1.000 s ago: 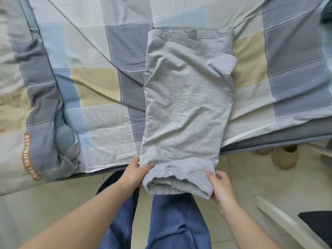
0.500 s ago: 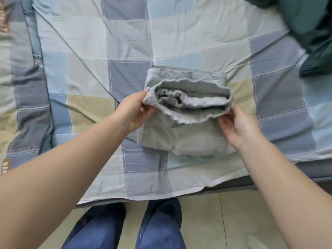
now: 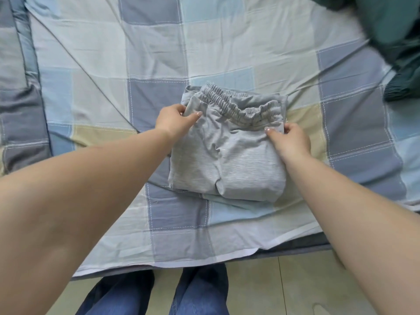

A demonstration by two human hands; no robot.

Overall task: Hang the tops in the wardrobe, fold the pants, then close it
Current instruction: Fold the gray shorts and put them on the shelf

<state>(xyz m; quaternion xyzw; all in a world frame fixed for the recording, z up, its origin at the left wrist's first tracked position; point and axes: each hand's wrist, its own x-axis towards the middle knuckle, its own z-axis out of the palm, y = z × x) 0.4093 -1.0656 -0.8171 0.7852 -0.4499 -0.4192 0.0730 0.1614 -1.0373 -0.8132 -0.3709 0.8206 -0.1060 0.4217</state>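
The grey pants (image 3: 227, 160) lie folded into a compact square on the checked bed sheet (image 3: 159, 53), with their elastic cuffs bunched along the far edge. My left hand (image 3: 175, 120) pinches the fabric at the far left corner of the fold. At the right edge, my right hand (image 3: 288, 139) grips the folded layers, thumb on top. A dark green garment (image 3: 391, 37) lies crumpled at the bed's far right corner.
A rolled blue and grey quilt (image 3: 18, 92) lies along the left side of the bed. The bed's near edge (image 3: 284, 248) runs just in front of my legs in blue jeans (image 3: 200, 292), above a tiled floor (image 3: 295, 287).
My hands carried the cuff end of the grey pants away from me over the rest, and the folded-over end now lies flat. The long strip became a compact square.
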